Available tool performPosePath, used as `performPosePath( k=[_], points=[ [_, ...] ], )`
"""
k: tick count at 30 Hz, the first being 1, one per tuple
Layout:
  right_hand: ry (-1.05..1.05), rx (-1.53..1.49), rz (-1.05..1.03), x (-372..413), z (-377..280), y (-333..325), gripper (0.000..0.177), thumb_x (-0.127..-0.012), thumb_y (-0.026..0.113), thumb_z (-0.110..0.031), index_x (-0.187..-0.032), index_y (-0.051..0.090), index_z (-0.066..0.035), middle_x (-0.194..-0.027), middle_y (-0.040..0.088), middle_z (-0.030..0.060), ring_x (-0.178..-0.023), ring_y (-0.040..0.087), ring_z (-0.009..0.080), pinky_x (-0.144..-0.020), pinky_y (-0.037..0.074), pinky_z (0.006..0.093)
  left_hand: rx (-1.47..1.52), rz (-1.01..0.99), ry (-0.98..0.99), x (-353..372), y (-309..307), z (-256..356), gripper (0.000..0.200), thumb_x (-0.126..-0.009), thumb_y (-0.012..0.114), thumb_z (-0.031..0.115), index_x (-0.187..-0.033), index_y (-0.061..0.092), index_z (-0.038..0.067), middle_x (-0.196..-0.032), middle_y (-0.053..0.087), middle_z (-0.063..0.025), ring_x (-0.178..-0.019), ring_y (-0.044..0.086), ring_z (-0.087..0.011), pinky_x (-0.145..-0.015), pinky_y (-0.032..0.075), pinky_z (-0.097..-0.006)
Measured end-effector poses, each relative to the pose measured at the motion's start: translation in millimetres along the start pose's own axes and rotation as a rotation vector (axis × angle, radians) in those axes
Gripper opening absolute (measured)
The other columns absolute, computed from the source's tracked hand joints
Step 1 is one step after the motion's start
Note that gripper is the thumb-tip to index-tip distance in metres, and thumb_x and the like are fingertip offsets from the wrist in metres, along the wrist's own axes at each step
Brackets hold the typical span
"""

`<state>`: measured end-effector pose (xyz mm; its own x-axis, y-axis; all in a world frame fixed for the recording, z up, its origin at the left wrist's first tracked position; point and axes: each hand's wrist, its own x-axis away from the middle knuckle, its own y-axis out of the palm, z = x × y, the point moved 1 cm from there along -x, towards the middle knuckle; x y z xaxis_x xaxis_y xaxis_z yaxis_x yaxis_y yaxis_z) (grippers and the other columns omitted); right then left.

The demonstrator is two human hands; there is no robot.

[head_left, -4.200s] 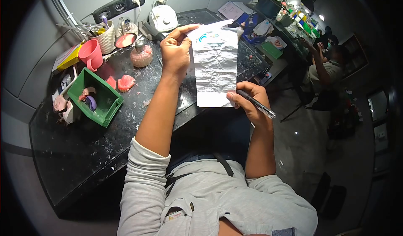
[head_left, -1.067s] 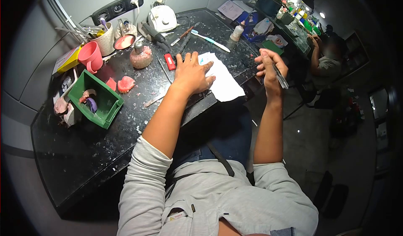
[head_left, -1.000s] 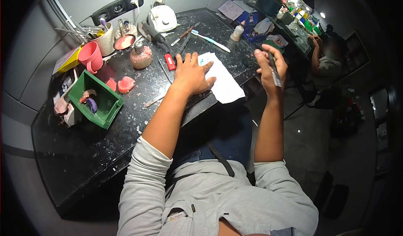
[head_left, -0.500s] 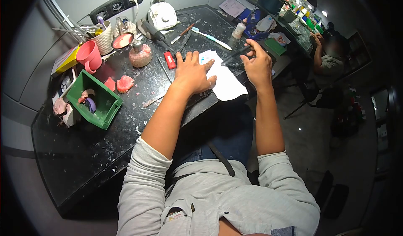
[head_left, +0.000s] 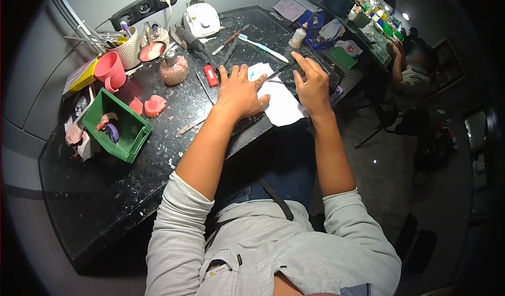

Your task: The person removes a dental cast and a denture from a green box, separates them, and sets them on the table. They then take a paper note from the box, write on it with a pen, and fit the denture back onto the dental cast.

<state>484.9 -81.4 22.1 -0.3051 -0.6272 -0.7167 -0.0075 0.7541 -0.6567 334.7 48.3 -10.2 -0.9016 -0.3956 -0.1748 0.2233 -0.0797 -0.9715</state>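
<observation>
My left hand [head_left: 239,93] lies with fingers spread on the dark desk, its thumb and index finger pressing the edge of a white sheet of paper [head_left: 284,104]. The paper carries a small blue print near its top, and its lower part hangs toward my lap. In my right hand [head_left: 314,88] is a slim black pen-like tool [head_left: 285,67], whose tip reaches over the upper part of the sheet. Just beyond my left fingertips sits a red lighter-like block [head_left: 211,76]. A toothbrush [head_left: 265,48] rests behind the paper.
A green bin [head_left: 118,130] with dental pieces stands at left, near pink moulded pieces [head_left: 154,106] and a pink mug [head_left: 110,71]. Behind are a glass burner [head_left: 174,69], a white device [head_left: 202,19] and a small bottle [head_left: 298,37]. Another person [head_left: 413,77] sits at the far bench.
My right hand has moved left and closer to the paper, bringing the black tool's tip over the sheet. My left hand stays in place on the paper's edge.
</observation>
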Motion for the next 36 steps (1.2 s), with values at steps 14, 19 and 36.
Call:
performPosePath(
  k=[14,19,36],
  points=[
    [0.624,-0.838,-0.094,-13.8,33.6,11.9,0.019,-0.097,0.065,-0.020,-0.088,0.064,-0.003,-0.065,0.060,0.0029,-0.053,0.054,0.0077,-0.049,0.043,0.0232,0.009,-0.030,-0.005,-1.1,-0.3,0.5,0.061,-0.092,0.053,0.055,-0.147,0.049,0.029,-0.149,0.039,-0.0266,-0.142,0.032,-0.0395,-0.117,0.012,-0.0656],
    [0.679,-0.996,-0.463,-8.1,22.2,41.5,0.016,-0.097,0.061,-0.018,-0.100,0.059,-0.003,-0.067,0.063,0.0049,-0.052,0.054,0.0076,-0.047,0.043,0.0227,0.017,-0.056,-0.009,-1.3,-2.3,0.5,0.062,-0.092,0.052,0.053,-0.147,0.049,0.026,-0.152,0.037,-0.0259,-0.144,0.030,-0.0402,-0.117,0.010,-0.0662],
    [0.568,-0.813,-0.379,2.3,32.2,61.7,0.011,-0.082,0.071,-0.008,-0.075,0.064,-0.003,-0.067,0.066,0.0041,-0.062,0.062,0.0093,-0.058,0.049,0.0246,0.014,-0.022,-0.003,-0.4,1.3,-0.5,0.061,-0.093,0.052,0.056,-0.148,0.048,0.029,-0.149,0.039,-0.0274,-0.143,0.031,-0.0407,-0.117,0.012,-0.0654]
  ],
)
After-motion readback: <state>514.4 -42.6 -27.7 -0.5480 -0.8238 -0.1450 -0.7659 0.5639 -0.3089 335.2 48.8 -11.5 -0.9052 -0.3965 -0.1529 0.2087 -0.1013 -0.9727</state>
